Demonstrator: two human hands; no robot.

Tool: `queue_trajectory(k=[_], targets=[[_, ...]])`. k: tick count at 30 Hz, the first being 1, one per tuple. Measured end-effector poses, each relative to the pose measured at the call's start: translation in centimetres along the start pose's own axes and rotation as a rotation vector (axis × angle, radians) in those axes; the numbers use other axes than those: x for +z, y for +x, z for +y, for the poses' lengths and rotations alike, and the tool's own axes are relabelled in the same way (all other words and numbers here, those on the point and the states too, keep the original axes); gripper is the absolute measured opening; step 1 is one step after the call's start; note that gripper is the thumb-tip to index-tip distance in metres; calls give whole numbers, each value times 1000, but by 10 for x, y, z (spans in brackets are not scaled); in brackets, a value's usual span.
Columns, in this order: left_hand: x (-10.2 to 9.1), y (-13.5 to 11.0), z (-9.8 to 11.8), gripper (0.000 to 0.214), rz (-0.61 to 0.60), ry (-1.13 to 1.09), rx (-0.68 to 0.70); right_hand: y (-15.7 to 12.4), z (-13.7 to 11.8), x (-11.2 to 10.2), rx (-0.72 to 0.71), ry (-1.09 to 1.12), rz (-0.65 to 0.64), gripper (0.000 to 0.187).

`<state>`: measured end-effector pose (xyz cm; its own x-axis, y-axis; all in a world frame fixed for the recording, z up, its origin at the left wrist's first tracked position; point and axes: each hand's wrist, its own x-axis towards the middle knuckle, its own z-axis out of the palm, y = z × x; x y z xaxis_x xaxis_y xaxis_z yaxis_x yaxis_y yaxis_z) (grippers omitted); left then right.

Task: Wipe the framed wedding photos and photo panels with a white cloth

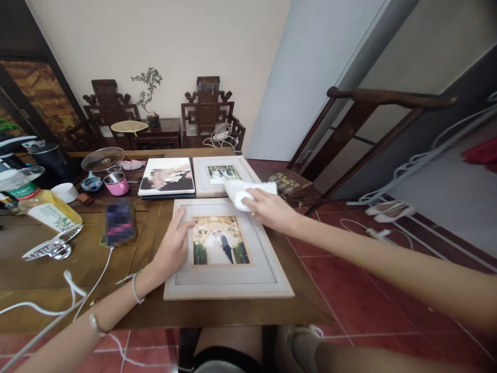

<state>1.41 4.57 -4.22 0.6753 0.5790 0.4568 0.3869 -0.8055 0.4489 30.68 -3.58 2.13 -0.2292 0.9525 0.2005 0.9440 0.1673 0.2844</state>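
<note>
A large white photo frame (229, 284) holding a wedding picture lies flat near the front edge of the wooden table (233, 314). My left hand (173, 247) rests on its left side, fingers stretched out over the border. A white cloth (238, 195) is gripped in my right hand (272, 208), above the far right part of the frame. Behind it lies a second framed photo (202, 181), partly covered by the cloth. Left of that one, a photo album (166, 177) with a picture on its cover lies on the table.
On the left stand a bottle of yellow liquid (54, 211), a pink cup (116, 185), a black kettle (46, 160) and a silver hair clip (58, 246). A phone (118, 223) trails a white cable (93, 284). A wooden chair (349, 124) stands at the right.
</note>
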Motion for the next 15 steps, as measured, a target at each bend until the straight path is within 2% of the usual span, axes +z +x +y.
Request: queue_trajectory(k=[3,7,11,15], targets=[[-1,-1,2,29,-78,29,3,-1,-17,19,28,126,-36,43],[-2,-5,3,37,-149,142,-16,-4,-19,33,38,194,-56,59],[0,-8,1,48,-175,205,-34,-8,-16,34,10,192,-73,53],[3,-9,1,45,-157,227,-50,-12,-21,26,12,219,-82,50]])
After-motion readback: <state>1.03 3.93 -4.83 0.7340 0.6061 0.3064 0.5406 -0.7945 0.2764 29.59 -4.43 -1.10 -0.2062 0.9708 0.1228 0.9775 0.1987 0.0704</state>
